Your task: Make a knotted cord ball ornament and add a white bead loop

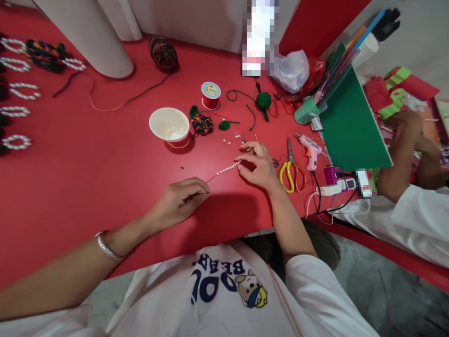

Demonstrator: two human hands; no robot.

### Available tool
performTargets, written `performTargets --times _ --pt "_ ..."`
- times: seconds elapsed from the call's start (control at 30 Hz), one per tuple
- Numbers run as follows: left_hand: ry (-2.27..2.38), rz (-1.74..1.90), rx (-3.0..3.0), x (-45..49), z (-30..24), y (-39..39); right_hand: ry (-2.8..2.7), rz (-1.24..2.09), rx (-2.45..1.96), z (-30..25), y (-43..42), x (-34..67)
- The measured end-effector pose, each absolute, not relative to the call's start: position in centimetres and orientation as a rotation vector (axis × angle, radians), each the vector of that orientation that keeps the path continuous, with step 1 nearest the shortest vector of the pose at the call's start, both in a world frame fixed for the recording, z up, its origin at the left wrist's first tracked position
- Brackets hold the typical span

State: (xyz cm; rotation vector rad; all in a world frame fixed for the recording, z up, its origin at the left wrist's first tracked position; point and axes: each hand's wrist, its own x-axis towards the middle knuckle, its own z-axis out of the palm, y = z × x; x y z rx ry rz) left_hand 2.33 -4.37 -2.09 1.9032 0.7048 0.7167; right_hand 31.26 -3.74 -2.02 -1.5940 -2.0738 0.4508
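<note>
A thin red thread strung with a row of white beads (228, 168) stretches between my two hands above the red table. My left hand (184, 199) pinches the thread's lower left end. At the upper right end of the row, the fingers of my right hand (257, 164) are closed at the last beads. A few loose beads (229, 143) lie just beyond my right hand. Behind my hands stand a paper cup (169, 125) with beads at its bottom and a spool of red thread (211, 96). Between them lies a multicoloured knitted piece (202, 124) beside a green one.
Scissors (290, 168), a pink glue gun (310, 150) and a power strip with cables (329, 189) lie to the right. A pen holder (308, 111) and green board (354, 117) stand beyond. A yarn ball (163, 54) sits at the back. Another person's arm (400, 154) rests far right.
</note>
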Motion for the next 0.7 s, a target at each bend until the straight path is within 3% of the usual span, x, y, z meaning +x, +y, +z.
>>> performTargets --times 0.7 --pt "0.646 0.736 1.963 2.1 -2.2 -4.3 -2.053 0.375 -1.423 -3.1 -3.3 31.5"
